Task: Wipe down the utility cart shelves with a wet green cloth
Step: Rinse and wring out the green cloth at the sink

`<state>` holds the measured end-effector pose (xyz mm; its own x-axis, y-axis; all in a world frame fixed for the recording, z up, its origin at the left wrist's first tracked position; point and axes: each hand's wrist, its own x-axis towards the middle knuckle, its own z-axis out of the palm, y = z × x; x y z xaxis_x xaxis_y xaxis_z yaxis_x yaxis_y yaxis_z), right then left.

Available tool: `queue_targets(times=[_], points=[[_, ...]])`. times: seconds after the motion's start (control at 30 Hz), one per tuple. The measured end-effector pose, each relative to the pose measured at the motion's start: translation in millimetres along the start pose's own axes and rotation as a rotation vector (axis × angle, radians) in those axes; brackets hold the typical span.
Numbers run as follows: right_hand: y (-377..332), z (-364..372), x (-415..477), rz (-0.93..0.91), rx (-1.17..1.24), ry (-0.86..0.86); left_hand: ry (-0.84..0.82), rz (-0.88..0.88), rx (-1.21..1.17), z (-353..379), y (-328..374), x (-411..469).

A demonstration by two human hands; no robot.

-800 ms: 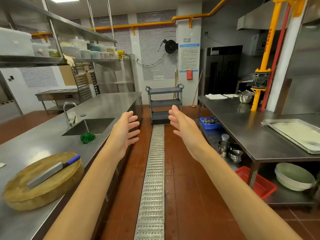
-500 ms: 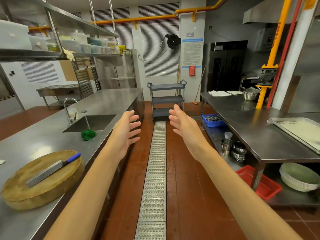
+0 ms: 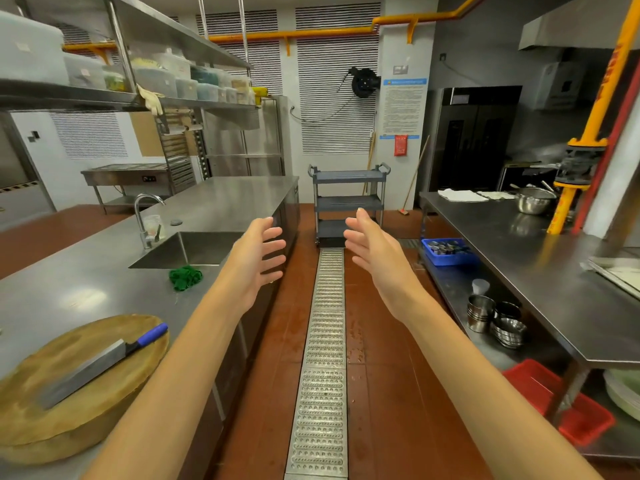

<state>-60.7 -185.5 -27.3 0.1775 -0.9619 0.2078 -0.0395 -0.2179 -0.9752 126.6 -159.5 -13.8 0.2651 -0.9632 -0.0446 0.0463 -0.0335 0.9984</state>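
A grey three-shelf utility cart (image 3: 349,199) stands at the far end of the aisle, against the back wall. A crumpled green cloth (image 3: 185,277) lies on the steel counter just in front of the sink (image 3: 194,249). My left hand (image 3: 258,263) and my right hand (image 3: 372,252) are stretched out in front of me over the aisle, palms facing each other, fingers spread and holding nothing. The cloth lies to the left of my left hand, apart from it.
A round wooden chopping board (image 3: 74,382) with a blue-handled cleaver (image 3: 104,365) sits near left on the counter. A metal floor drain (image 3: 325,358) runs down the aisle. The right steel table (image 3: 540,278) has bowls, cups and red (image 3: 561,403) and blue (image 3: 448,252) baskets beneath.
The view has tilted up slightly and the cart appears a little nearer. Both hands keep the same spread, empty pose in front of me.
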Motion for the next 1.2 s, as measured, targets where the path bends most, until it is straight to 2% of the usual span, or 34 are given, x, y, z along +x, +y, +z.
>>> queue_targets(times=[0.33,0.6,0.8,1.2], points=[[24,59,92,0.017,0.006,0.004,0.006,0.001,0.084,-53,-3,104],[51,80,169,0.029,0.015,0.014,0.016,-0.042,0.052,-69,-20,179],[78,82,241,0.040,0.008,-0.014,0.006,-0.073,0.085,-71,-32,254],[106,62,419,0.036,0.055,-0.087,0.145,-0.031,0.075,-48,-7,424]])
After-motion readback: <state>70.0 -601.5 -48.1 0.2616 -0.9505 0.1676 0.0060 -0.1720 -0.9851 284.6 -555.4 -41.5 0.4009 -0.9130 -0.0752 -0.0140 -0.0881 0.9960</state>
